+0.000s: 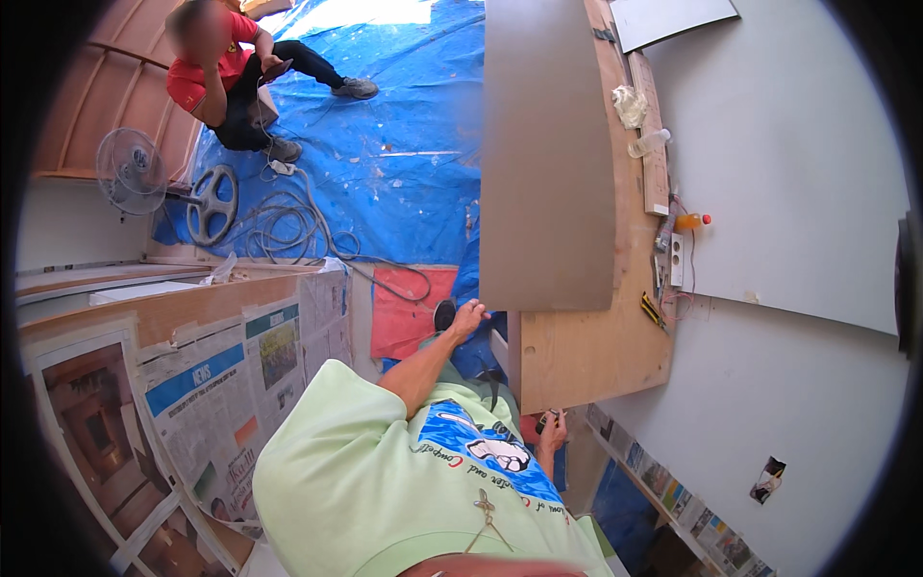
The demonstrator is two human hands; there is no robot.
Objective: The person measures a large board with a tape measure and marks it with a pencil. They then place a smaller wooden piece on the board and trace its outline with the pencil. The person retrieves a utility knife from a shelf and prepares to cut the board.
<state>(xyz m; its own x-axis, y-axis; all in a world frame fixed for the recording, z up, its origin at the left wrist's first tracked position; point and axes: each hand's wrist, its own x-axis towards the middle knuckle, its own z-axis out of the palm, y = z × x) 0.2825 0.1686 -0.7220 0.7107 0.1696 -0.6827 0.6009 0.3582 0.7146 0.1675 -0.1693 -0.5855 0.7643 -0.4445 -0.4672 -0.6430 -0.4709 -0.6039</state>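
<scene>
A long grey-brown sheet point(548, 163) lies along the left side of a plywood worktable point(596, 361). At the sheet's near left corner is my left hand point(467, 318), its bent fingers closed at the edge. Lower down, beside the table's near edge, my right hand point(551, 433) is closed around a small dark object point(543, 420), too small to name. Part of that hand is hidden by my shirt. On the table's right side lies a yellow-and-black utility knife point(654, 311).
A clear bottle point(649, 143), a crumpled plastic bag point(630, 107), an orange drink bottle point(690, 221) and a power strip point(677, 262) line the table's right side. A person point(221, 87) sits far left on blue sheeting point(385, 192), near a fan point(132, 171) and a coiled hose point(284, 226).
</scene>
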